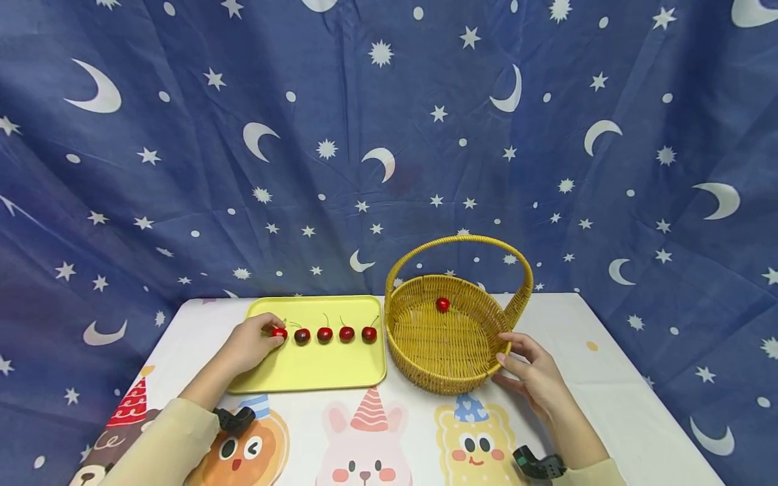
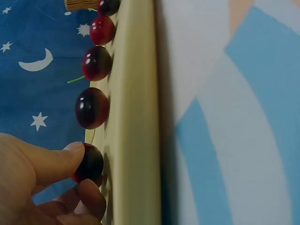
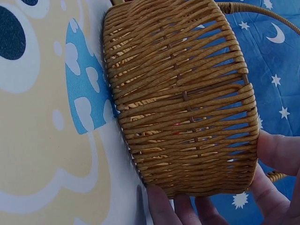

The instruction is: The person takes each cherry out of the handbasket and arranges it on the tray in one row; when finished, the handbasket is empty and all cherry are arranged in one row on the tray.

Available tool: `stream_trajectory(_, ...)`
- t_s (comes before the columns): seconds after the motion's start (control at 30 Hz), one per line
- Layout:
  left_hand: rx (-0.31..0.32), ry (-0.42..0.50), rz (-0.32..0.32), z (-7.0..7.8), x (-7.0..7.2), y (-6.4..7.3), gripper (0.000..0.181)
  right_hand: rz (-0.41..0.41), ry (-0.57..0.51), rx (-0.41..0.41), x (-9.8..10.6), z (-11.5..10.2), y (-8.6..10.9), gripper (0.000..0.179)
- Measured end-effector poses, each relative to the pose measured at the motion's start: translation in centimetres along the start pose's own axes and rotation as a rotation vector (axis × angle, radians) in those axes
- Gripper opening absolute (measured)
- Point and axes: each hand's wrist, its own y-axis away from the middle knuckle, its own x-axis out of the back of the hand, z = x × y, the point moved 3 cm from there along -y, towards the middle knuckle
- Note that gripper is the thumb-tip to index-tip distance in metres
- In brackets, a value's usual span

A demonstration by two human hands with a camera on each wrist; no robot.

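Note:
At the left end of a row on the yellow tray (image 1: 304,371), my left hand (image 1: 252,344) pinches a dark red cherry (image 2: 93,164) between thumb and fingers. Several more cherries with stems, among them this neighbouring one (image 1: 302,336), line up to the right of it. A woven basket (image 1: 446,386) with a tall hoop handle stands just right of the tray. My right hand (image 1: 536,372) grips the basket's right side, thumb at the rim and other fingers against the outer wall (image 3: 187,117). Inside the basket, near the back, lies one red cherry (image 1: 443,305).
A white tablecloth (image 1: 602,378) printed with cartoon characters in party hats covers the table. Behind the table hangs a blue curtain (image 1: 413,202) with white moons and stars. The basket's handle (image 1: 460,239) arches up in front of the curtain.

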Motion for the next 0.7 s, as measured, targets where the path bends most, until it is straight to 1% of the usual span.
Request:
stream_trajectory(0.1,-0.005,-0.010,-0.001,0.09,-0.26,-0.14,0.020,0.004,0.002,-0.003,0.00,-0.03,0.03,0.051)
stream_trajectory(0.3,-0.003,-0.040,-0.015,0.21,-0.26,-0.05,0.022,0.006,0.019,-0.001,0.01,-0.08,0.06,0.051)
stream_trajectory(0.53,-0.005,-0.048,-0.025,-0.14,0.02,0.03,0.034,-0.003,0.020,0.011,-0.10,-0.02,0.05,0.053)
stream_trajectory(0.7,-0.014,-0.052,-0.025,-0.29,-0.13,0.03,0.032,0.000,0.022,0.004,-0.14,0.04,0.03,0.053)
